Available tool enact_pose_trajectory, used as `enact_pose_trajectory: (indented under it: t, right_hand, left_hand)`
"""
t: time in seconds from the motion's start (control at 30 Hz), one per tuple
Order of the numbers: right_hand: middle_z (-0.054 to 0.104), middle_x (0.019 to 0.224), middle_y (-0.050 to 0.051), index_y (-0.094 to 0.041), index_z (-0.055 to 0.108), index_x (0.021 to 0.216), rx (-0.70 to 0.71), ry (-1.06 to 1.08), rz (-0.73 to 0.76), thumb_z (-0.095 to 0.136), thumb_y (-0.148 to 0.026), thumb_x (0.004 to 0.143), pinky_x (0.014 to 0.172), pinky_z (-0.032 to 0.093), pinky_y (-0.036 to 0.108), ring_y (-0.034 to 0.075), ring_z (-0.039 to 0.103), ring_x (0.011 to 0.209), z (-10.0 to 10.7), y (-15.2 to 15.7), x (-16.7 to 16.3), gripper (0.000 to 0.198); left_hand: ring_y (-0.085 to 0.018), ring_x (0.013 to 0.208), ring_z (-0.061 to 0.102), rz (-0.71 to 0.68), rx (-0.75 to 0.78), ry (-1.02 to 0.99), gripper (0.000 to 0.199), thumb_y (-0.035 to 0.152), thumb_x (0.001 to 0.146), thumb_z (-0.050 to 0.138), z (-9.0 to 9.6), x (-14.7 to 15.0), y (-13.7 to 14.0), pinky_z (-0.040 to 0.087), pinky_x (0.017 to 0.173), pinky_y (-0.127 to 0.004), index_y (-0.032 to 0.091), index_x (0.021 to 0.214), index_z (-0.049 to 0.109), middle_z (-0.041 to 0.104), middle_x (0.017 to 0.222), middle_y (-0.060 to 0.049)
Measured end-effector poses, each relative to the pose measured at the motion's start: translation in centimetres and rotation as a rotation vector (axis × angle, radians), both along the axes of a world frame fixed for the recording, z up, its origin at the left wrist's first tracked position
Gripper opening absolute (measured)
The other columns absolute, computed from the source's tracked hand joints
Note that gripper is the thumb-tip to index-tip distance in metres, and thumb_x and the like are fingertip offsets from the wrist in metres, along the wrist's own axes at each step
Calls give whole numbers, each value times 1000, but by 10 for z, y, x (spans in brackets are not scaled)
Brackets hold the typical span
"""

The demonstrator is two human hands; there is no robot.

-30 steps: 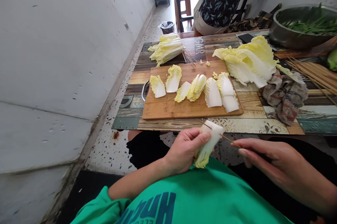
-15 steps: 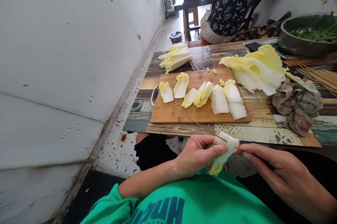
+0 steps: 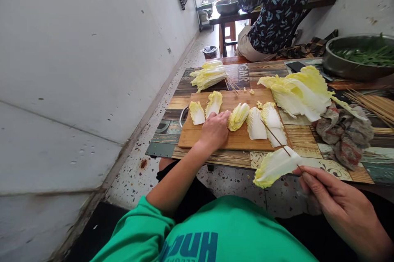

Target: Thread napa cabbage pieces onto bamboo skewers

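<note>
My right hand (image 3: 335, 198), lower right, pinches one end of a thin bamboo skewer (image 3: 275, 135). A napa cabbage leaf piece (image 3: 278, 165) is threaded on that skewer, white stem toward my fingers and yellow frilly end to the left. My left hand (image 3: 216, 127) rests on the wooden cutting board (image 3: 197, 142), fingers curled down over the spot where another small leaf piece lay, which they now hide. Beside its fingertips is a folded yellow cabbage piece (image 3: 238, 117). More leaf pieces (image 3: 256, 124) lie on the board to both sides.
Large cabbage leaves (image 3: 303, 89), a crumpled cloth (image 3: 346, 135), loose skewers (image 3: 372, 104) and a metal bowl of greens (image 3: 358, 59) occupy the table's right. Skewered cabbage (image 3: 209, 75) lies behind the board. A person (image 3: 277, 12) sits beyond, near another bowl (image 3: 227, 7).
My left hand has let go of the skewered leaf and reached forward onto the board, over a leaf piece. My right hand has moved the skewer and leaf slightly right.
</note>
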State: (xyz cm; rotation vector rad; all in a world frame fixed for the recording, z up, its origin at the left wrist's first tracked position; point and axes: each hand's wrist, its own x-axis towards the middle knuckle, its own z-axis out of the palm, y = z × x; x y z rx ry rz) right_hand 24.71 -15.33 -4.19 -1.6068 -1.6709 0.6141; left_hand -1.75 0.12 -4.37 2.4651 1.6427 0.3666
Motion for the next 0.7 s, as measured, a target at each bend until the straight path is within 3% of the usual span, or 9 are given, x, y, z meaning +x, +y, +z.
enact_pose_trajectory:
  t: [0.1, 0.17, 0.27, 0.37, 0.43, 0.5, 0.7]
  right_hand:
    - [78, 81, 3, -23, 74, 91, 66, -14, -18, 56, -38, 90, 65, 61, 26, 19, 74, 70, -3, 0, -6, 24]
    - [79, 89, 4, -24, 74, 93, 99, -51, -25, 56, -37, 90, 75, 61, 29, 21, 75, 78, -4, 0, -9, 22]
    - [79, 85, 4, -21, 74, 102, 95, -77, -8, 56, -37, 91, 67, 61, 25, 19, 75, 70, -6, 0, -15, 26]
    - [80, 86, 5, -19, 73, 109, 88, -65, 66, 55, -36, 92, 61, 60, 23, 19, 76, 68, -7, 0, -20, 30]
    - [80, 92, 7, -19, 75, 105, 83, -34, 133, 55, -35, 92, 68, 62, 26, 21, 77, 76, -6, 2, -21, 29]
    - [80, 95, 7, -20, 78, 99, 49, -1, 187, 57, -38, 91, 74, 63, 28, 23, 78, 81, -5, 4, -19, 29]
    - [80, 83, 7, -22, 82, 88, -120, 76, 221, 58, -62, 88, 66, 63, 27, 24, 77, 70, 11, 11, -12, 46]
  left_hand:
    - [-27, 111, 63, 65, -9, 12, 42, 5, 89, 41, 3, 1, 5, 43, 101, -40, 12, 124, 64, 72, 115, -17]
    - [-29, 109, 63, 154, -3, -106, 37, 7, 89, 46, 8, -2, -1, 45, 100, -42, 15, 116, 69, 75, 107, -15]
    - [-25, 109, 65, 269, -36, -670, 27, 14, 83, 64, 14, -11, -19, 45, 102, -39, 20, 106, 75, 76, 108, -10]
    - [-20, 94, 71, 319, -390, -1388, 30, 24, 71, 80, 17, -16, -41, 53, 90, -33, 18, 100, 75, 77, 102, -7]
    - [-17, 80, 72, 337, -702, -1631, 37, 25, 64, 86, 18, -16, -54, 55, 79, -29, 14, 97, 74, 77, 90, -7]
    - [-16, 73, 72, 351, -876, -1716, 37, 23, 62, 88, 19, -14, -62, 55, 73, -26, 12, 94, 72, 76, 82, -6]
    - [-16, 71, 73, 339, -913, -1772, 31, 22, 68, 85, 23, -13, -69, 55, 66, -23, 13, 89, 66, 75, 82, -4]
